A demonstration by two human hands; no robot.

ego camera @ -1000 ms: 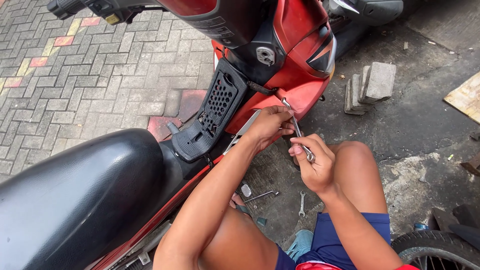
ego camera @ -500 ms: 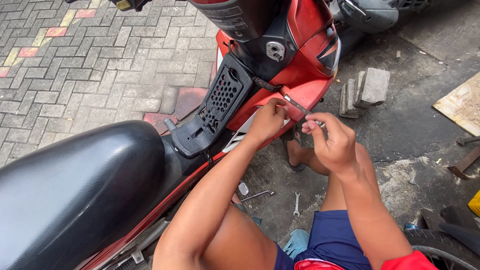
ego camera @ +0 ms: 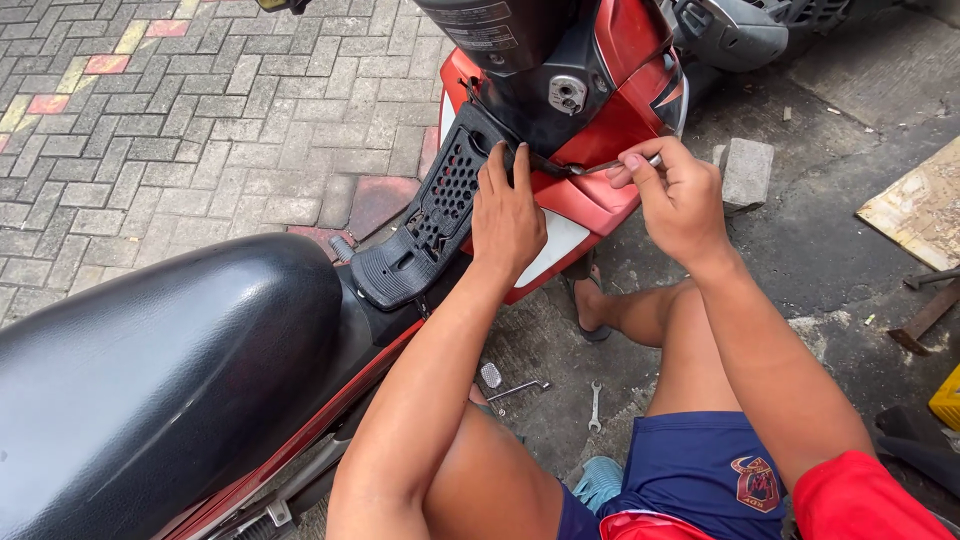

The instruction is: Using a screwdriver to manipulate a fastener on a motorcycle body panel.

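Note:
A red and black scooter (ego camera: pixel 600 90) stands in front of me, its black seat (ego camera: pixel 150 380) at the lower left. My left hand (ego camera: pixel 507 215) lies flat on the red side panel next to the black perforated footrest (ego camera: pixel 430 215), fingers reaching up to the panel's edge. My right hand (ego camera: pixel 675 195) pinches a thin metal tool (ego camera: pixel 600 166) whose tip points left into the seam between the black leg shield and the red panel. My bare knees are bent below the hands.
A small spanner (ego camera: pixel 594 406), a bent metal key (ego camera: pixel 520 388) and a small round part (ego camera: pixel 491 375) lie on the concrete by my knee. Grey paving blocks (ego camera: pixel 747 172) sit right of the scooter. A wooden board (ego camera: pixel 915 205) lies at the far right. Brick paving is at the left.
My left hand slid up the red panel to the footrest edge. My right hand rose from my knee and brought the tool's tip to the panel seam.

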